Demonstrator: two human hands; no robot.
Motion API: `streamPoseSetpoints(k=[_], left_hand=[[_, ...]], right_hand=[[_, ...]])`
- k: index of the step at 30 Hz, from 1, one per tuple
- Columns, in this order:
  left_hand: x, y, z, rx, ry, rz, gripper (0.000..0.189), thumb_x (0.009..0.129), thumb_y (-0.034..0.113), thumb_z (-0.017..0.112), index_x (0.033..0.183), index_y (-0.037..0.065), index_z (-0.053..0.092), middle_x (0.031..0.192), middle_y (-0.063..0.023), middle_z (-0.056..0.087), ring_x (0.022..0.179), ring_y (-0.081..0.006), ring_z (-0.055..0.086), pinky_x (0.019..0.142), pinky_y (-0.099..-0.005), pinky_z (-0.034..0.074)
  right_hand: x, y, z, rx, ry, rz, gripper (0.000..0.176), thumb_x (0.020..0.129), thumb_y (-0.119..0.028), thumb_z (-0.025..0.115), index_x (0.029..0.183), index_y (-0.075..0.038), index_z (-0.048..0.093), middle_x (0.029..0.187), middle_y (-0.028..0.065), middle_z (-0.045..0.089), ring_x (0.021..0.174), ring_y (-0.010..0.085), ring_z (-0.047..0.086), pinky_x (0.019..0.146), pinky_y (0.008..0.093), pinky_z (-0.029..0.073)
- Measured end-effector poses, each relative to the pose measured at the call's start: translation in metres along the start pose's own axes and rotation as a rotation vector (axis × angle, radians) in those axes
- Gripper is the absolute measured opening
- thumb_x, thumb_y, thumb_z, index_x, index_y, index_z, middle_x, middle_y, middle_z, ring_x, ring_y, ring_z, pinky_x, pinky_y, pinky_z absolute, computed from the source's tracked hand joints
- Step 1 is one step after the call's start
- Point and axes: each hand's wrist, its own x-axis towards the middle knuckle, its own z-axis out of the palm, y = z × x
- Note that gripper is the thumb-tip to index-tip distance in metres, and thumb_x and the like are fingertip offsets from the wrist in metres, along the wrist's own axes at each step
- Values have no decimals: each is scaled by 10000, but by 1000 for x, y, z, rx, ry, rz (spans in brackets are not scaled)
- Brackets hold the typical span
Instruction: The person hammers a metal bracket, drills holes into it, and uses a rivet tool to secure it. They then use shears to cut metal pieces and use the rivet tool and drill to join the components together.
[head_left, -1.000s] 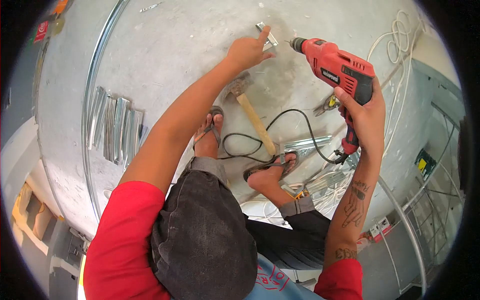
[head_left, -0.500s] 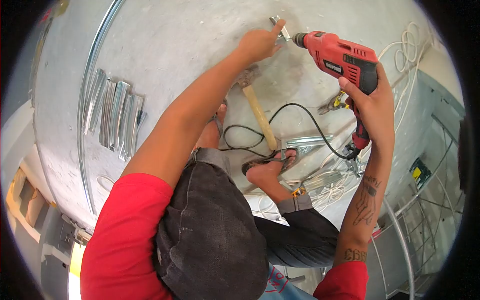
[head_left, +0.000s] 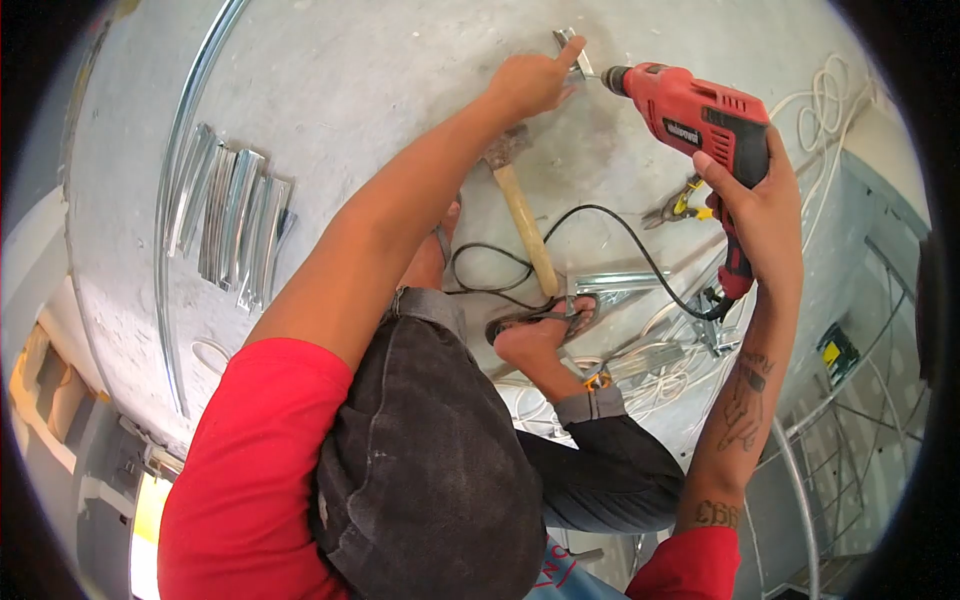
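while the person crouches over it, the grey concrete floor [head_left: 330, 90] fills most of the view, and a long metal track [head_left: 185, 170] curves along its left side. just right of that track lies a row of short metal channel pieces [head_left: 232, 225], side by side and touching. next in size is the red electric drill [head_left: 705, 110], held off the floor at the upper right with its chuck pointing left. the right hand [head_left: 765, 215] is wrapped closed round its pistol handle, and its black cord [head_left: 600, 225] loops from the handle's end across the floor toward the feet. a wooden-handled hammer [head_left: 525, 225] lies on the concrete between the two arms, head toward the top, its handle end near the sandalled foot [head_left: 545, 325]. yellow-handled tin snips [head_left: 682, 205] lie on the floor just beside the drill hand. smallest is a metal bracket [head_left: 572, 50], flat on the floor at the top. the left hand [head_left: 530, 82] is curled, gripping nothing, with its index finger stretched out and pressing on the bracket. the drill's tip sits just right of the bracket; whether it touches cannot be told.
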Motion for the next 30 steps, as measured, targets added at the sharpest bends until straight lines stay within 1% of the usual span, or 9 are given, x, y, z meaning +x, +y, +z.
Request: streamPoseSetpoints(k=[2, 5, 11, 14, 21, 23, 27, 29, 30], left_hand=[[0, -1, 0, -14, 28, 26, 753, 913, 402, 665, 1528, 211, 275, 722, -156, 678, 660, -377, 673, 588, -498, 530], [-3, 1, -3, -40, 12, 8, 759, 909, 399, 668, 1532, 209, 278, 721, -156, 677, 670, -375, 674, 595, -500, 531], [-1, 1, -2, -18, 4, 12, 754, 904, 389, 671, 1525, 195, 289, 727, -169, 675, 677, -385, 673, 600, -512, 530], [-1, 0, -1, -19, 27, 16, 754, 903, 388, 672, 1524, 193, 292, 735, -180, 676, 678, -391, 672, 603, -517, 529], [-1, 0, 0, -40, 22, 18, 745, 900, 389, 678, 1508, 186, 297, 743, -191, 679, 685, -405, 671, 617, -524, 529], [-1, 0, -1, -47, 6, 5, 735, 900, 387, 677, 1499, 184, 303, 741, -188, 679, 686, -408, 671, 620, -525, 528], [-1, -1, 1, -36, 10, 11, 739, 901, 389, 677, 1504, 184, 300, 735, -183, 678, 682, -407, 669, 618, -523, 527], [-1, -1, 2, -33, 28, 19, 763, 901, 411, 680, 1515, 190, 284, 731, -179, 678, 675, -403, 667, 615, -518, 527], [-1, -1, 3, -36, 27, 22, 763, 901, 411, 680, 1515, 190, 284, 731, -179, 678, 675, -403, 667, 615, -518, 527]], right_hand=[[-2, -1, 1, 17, 7, 9, 482, 821, -178, 794, 1214, -2, 577, 841, 42, 658, 603, 99, 574, 552, 261, 477], [-4, -1, 2, 37, 10, 51, 460, 824, -164, 794, 1196, -2, 579, 822, 32, 646, 587, 87, 551, 532, 251, 456], [-2, 3, 1, 65, 2, 47, 443, 827, -157, 799, 1178, 3, 580, 779, 22, 625, 568, 72, 530, 504, 237, 428], [-2, 4, 2, 83, 2, 18, 448, 827, -156, 801, 1181, 4, 578, 773, 19, 622, 565, 70, 532, 503, 237, 429], [-2, -1, 2, 90, -13, 20, 461, 824, -168, 804, 1187, 0, 576, 794, 21, 636, 575, 77, 550, 517, 237, 448], [-2, -2, 3, 25, 15, -10, 470, 825, -201, 804, 1179, 4, 574, 803, 27, 643, 579, 88, 564, 528, 244, 464], [6, -9, 1, -41, -3, -20, 494, 820, -236, 808, 1177, 9, 571, 804, 37, 646, 570, 103, 583, 529, 253, 475], [9, -13, 1, -83, -46, -21, 514, 830, -350, 801, 1142, -3, 586, 787, 47, 646, 563, 109, 598, 512, 259, 477], [12, -14, 1, -85, -43, -17, 514, 830, -350, 801, 1142, -3, 586, 787, 47, 646, 563, 109, 598, 512, 259, 477]])
